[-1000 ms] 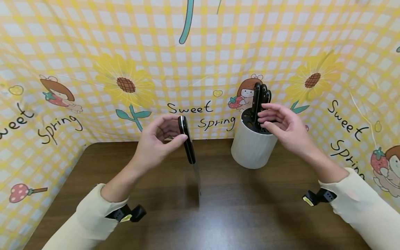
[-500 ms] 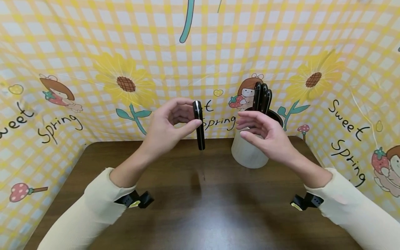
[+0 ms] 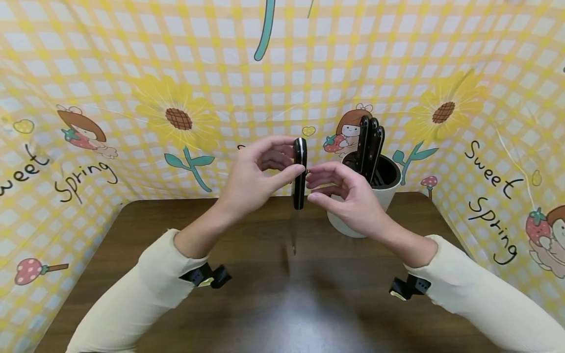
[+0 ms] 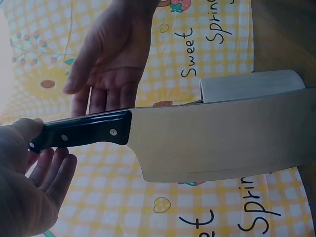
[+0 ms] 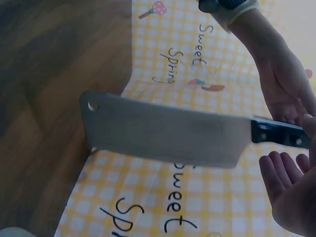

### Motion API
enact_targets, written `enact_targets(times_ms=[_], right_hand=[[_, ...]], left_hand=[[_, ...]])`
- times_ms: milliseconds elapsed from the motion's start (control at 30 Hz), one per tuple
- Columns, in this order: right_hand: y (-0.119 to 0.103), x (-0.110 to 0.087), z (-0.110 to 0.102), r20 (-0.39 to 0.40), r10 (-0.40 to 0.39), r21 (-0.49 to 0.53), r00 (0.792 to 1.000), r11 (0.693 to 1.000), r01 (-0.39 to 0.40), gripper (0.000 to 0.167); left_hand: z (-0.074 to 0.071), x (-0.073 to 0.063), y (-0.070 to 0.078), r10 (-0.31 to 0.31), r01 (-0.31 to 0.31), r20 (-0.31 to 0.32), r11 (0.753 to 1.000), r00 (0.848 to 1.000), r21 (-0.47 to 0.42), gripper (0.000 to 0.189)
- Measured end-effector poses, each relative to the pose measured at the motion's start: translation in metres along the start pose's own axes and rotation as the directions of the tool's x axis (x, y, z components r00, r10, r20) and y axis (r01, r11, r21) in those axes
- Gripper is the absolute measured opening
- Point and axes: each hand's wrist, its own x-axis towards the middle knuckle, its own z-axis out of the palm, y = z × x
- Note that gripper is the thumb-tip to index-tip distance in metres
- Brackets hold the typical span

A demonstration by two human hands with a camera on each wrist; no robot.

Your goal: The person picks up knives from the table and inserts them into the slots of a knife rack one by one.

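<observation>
My left hand (image 3: 260,171) pinches the black handle of a cleaver (image 3: 299,174) near its top end, thumb on one side and fingers on the other. The cleaver hangs upright, blade down, edge-on in the head view. Both wrist views show its broad steel blade (image 4: 222,138), with a hole near the tip corner in the right wrist view. My right hand (image 3: 346,193) is just right of the handle, fingers loosely bent and thumb apart. Whether its fingertips touch the handle, I cannot tell. Behind it stands a white knife holder (image 3: 388,196), partly hidden by this hand.
Several black-handled knives (image 3: 371,147) stand in the holder. Beneath the cleaver is a dark wooden table (image 3: 247,314). A yellow checked cloth (image 3: 212,44) with printed flowers hangs behind and at both sides.
My left hand has carried the cleaver to the right and a little upward. The right hand has moved left, away from the knives in the holder, up to the cleaver's handle.
</observation>
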Motion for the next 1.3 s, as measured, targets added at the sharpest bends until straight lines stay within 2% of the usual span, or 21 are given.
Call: enact_targets(times_ms=[333, 767, 1067, 1300], right_hand=[[-0.001, 0.003, 0.009, -0.077, 0.017, 0.017, 0.997, 1.0, -0.015, 0.038], [0.0, 0.001, 0.006, -0.089, 0.027, -0.006, 0.996, 1.0, -0.028, 0.034], [-0.002, -0.006, -0.004, -0.093, 0.067, 0.005, 0.993, 0.998, -0.067, 0.03], [-0.006, -0.018, -0.019, -0.122, 0.096, -0.029, 0.988, 0.995, -0.1, 0.027]], left_hand=[[0.011, 0.005, 0.002, 0.02, -0.02, -0.002, 1.0, 1.0, -0.015, 0.039], [0.016, 0.009, -0.001, 0.021, -0.021, 0.004, 1.0, 1.0, 0.004, 0.039], [0.017, 0.01, -0.004, -0.05, 0.051, 0.025, 0.998, 0.998, -0.039, 0.027], [0.02, 0.011, -0.026, -0.135, 0.137, 0.035, 0.989, 0.99, -0.062, 0.027]])
